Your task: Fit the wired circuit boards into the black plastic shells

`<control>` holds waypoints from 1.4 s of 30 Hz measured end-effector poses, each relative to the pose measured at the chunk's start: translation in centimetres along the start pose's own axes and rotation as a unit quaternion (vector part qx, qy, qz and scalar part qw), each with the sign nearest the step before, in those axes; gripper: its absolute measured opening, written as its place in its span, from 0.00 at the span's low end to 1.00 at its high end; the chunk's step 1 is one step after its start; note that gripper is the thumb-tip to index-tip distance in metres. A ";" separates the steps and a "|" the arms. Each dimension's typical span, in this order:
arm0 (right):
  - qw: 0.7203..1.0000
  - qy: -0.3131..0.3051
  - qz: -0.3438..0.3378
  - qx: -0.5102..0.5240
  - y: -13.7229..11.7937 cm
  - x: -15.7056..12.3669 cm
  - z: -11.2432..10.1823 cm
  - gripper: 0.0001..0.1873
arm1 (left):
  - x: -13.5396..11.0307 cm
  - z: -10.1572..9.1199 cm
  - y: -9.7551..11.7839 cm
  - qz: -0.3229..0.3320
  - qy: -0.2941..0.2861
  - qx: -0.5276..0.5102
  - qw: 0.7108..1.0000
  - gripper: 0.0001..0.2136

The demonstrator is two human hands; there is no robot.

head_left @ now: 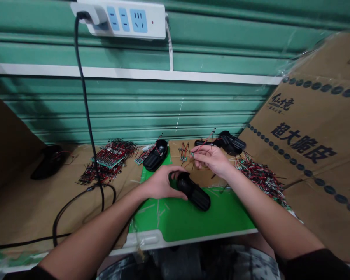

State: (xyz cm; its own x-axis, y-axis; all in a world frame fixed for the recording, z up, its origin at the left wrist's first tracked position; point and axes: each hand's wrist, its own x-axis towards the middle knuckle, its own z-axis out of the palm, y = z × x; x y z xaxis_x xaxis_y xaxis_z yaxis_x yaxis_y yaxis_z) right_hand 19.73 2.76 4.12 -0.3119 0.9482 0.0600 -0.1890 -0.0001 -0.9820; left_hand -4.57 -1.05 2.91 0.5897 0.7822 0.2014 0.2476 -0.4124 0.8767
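My left hand point(163, 182) is closed round one end of a long black plastic shell point(195, 191) that lies on the green mat point(192, 221). My right hand point(211, 158) hovers just above and behind it, fingers pinched on a small metal-tipped part with thin red wire point(192, 154). A second black shell point(155, 154) with a red wire in it lies behind my left hand. More black shells point(231, 142) rest beyond my right hand.
A pile of red and black wired parts with green circuit boards point(111, 157) lies at left, another wire pile point(261, 177) at right. A black cable point(87, 116) drops from the power strip point(125, 17). A printed cardboard sheet point(315, 128) leans at right. A dark object point(48, 161) sits far left.
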 end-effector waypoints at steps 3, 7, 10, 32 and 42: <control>1.000 0.020 -0.014 -0.017 0.0 0.0 0.2 0.25 | 0.3 0.1 0.2 -0.051 0.041 -0.170 0.983 0.32; 0.997 0.034 -0.051 -0.053 0.0 -0.1 0.3 0.23 | 0.8 0.5 0.0 -0.096 0.120 -0.338 0.928 0.27; 0.996 0.022 -0.054 -0.063 0.3 -0.3 0.5 0.22 | 1.1 1.0 -0.4 -0.130 0.168 -0.403 0.890 0.25; 0.987 -0.070 -0.115 -0.089 2.9 -1.3 2.5 0.17 | 0.7 2.3 2.0 -0.251 0.197 -0.507 0.800 0.14; 0.982 -0.062 -0.122 -0.134 2.8 -1.5 2.7 0.18 | 0.5 2.5 2.2 -0.220 0.204 -0.467 0.832 0.20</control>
State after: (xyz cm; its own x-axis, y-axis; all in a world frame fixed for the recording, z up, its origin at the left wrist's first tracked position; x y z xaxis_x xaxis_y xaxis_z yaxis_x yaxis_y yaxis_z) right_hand 17.13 0.46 1.73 -0.4019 0.8635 0.3047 -0.0267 0.3215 -0.9465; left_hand -1.79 -2.71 3.85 0.2433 0.9333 -0.2640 -0.4463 0.3494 0.8238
